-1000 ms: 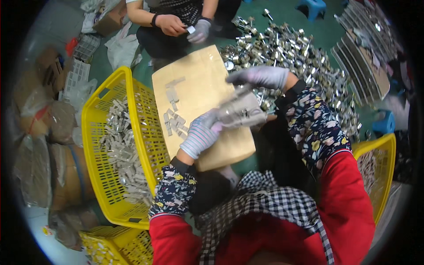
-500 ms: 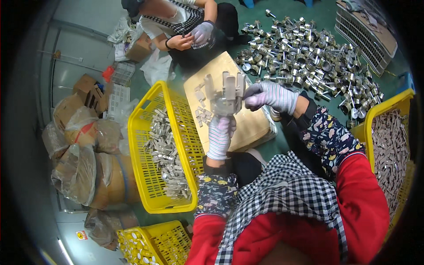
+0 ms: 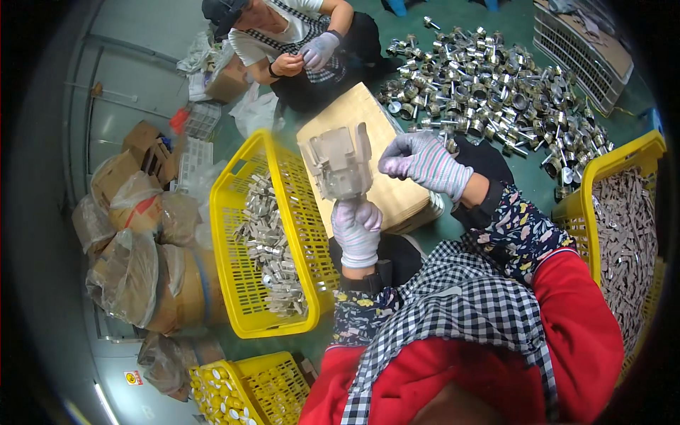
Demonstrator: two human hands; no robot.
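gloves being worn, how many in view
3: one on the person's left hand, one on their right hand, one on a co-worker's hand; the co-worker's other hand is bare.

Your left hand (image 3: 356, 230) grips a grey part (image 3: 341, 159) above the board (image 3: 389, 190). Your right hand (image 3: 426, 164), fingers curled, hovers by the board's right edge. Left of the board, a yellow basket (image 3: 292, 239) holds grey pieces (image 3: 270, 248); right of its far end, metal parts (image 3: 489, 95) lie heaped; beyond it sits a co-worker (image 3: 297, 30).
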